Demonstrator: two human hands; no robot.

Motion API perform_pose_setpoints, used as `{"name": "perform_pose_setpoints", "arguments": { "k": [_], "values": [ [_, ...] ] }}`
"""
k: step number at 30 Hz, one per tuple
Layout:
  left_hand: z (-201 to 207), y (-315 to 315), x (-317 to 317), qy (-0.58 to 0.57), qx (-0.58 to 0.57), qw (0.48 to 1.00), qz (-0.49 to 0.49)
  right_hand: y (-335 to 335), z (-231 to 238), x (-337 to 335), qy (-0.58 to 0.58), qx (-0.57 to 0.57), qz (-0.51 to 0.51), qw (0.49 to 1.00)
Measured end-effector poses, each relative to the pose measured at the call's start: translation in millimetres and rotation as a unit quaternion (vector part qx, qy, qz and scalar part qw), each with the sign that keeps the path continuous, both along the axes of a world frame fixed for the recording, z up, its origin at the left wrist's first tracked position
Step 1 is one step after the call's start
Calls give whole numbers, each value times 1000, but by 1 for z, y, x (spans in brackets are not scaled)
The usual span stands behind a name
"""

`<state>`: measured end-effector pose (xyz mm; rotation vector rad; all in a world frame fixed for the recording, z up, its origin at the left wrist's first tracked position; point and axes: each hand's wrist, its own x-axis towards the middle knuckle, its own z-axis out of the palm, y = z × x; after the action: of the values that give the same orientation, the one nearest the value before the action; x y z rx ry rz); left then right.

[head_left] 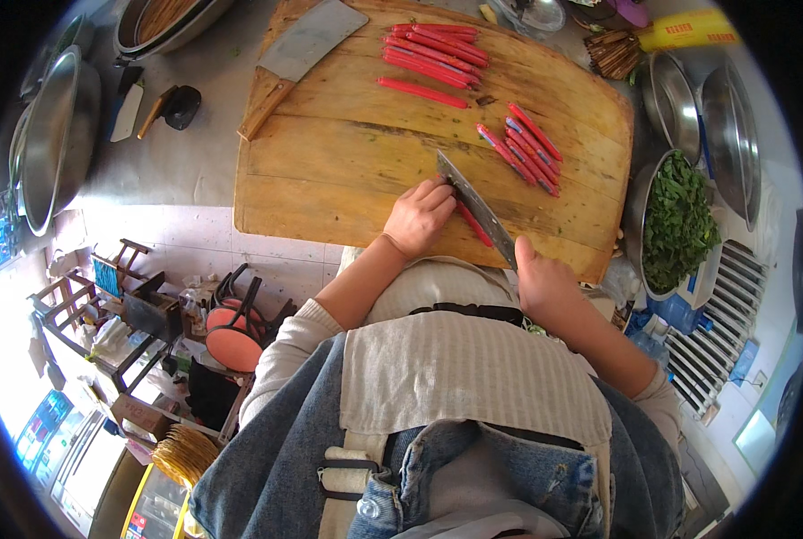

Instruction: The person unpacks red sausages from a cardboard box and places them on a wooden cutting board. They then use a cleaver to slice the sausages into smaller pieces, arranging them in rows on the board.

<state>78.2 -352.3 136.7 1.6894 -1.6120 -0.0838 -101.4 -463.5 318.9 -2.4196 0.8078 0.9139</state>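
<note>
Near the front edge of a large wooden cutting board [321,184], my left hand [419,217] has its fingers curled on a thin red-wrapped sausage [475,226]. My right hand [543,280] grips a kitchen knife at its near end; the fingers hide the handle. The knife's blade [478,208] slants across the sausage, right beside my left fingertips. Whether the edge has gone into the sausage, I cannot tell. Farther back lies a pile of red sausages [433,56]. To the right sits a smaller group of red sausages [523,151] with bluish printed wrappers.
A broad cleaver [316,43] rests on the board's far left, handle toward me. Right of the board stands a metal bowl of chopped leafy greens [680,220], with metal basins [671,99] behind. More basins [56,135] stand at far left. A red-seated stool [233,339] is below left.
</note>
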Motion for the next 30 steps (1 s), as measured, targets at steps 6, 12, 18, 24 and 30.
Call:
{"name": "perform_pose_setpoints", "arguments": {
  "k": [6, 12, 18, 24, 30],
  "values": [
    [-3, -1, 0, 4, -12, 1000, 3, -8, 17, 1, 43, 15, 0, 999],
    [-9, -4, 9, 77, 11, 997, -1, -6, 25, -10, 45, 14, 14, 999],
    [-10, -39, 54, 89, 104, 989, -63, -2, 19, -23, 19, 4, 12, 1000],
    [-6, -68, 72, 26, 294, 939, -176, 1, 11, -35, -9, -13, 31, 999],
    [-4, -67, 77, 24, 272, 942, -196, 0, 17, -36, 43, -3, -2, 999]
  ]
}}
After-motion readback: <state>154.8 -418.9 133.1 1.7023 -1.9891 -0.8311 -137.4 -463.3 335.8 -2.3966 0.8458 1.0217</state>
